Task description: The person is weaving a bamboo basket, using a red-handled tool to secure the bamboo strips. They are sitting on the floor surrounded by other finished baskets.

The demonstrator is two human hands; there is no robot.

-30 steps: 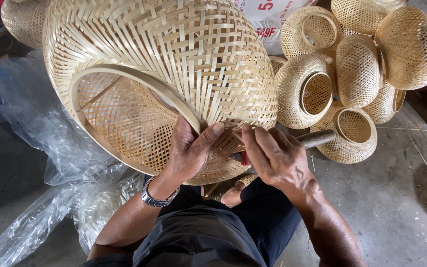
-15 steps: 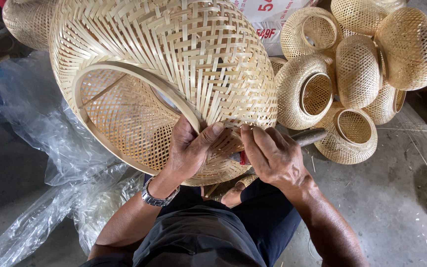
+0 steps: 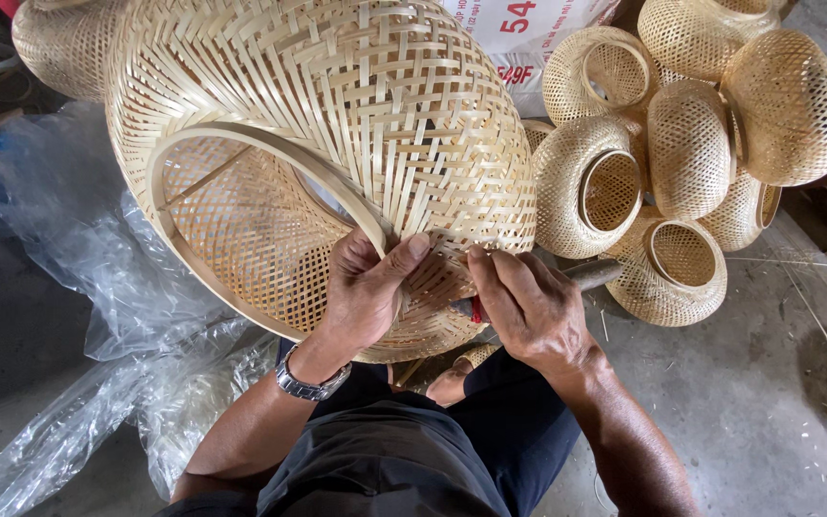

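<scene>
A large woven bamboo basket (image 3: 337, 124), shaped like a lampshade, lies tilted on my lap with its open round rim (image 3: 241, 163) facing left. My left hand (image 3: 366, 287), a metal watch on its wrist, grips the basket's lower edge with the thumb pressed on the weave. My right hand (image 3: 528, 306) is closed on a small tool (image 3: 595, 275) with a red part near the fingers and a dark handle sticking out to the right; its fingertips touch the basket's weave next to my left thumb.
Several smaller woven bamboo shades (image 3: 691, 144) are piled at the upper right on the concrete floor. Crumpled clear plastic sheeting (image 3: 78, 287) lies on the left. A white printed sack (image 3: 528, 38) stands behind the basket. Another woven basket (image 3: 59, 48) sits at the top left.
The basket has turned slightly, its rim swinging right and down. Both hands stay at the same spot on its lower edge.
</scene>
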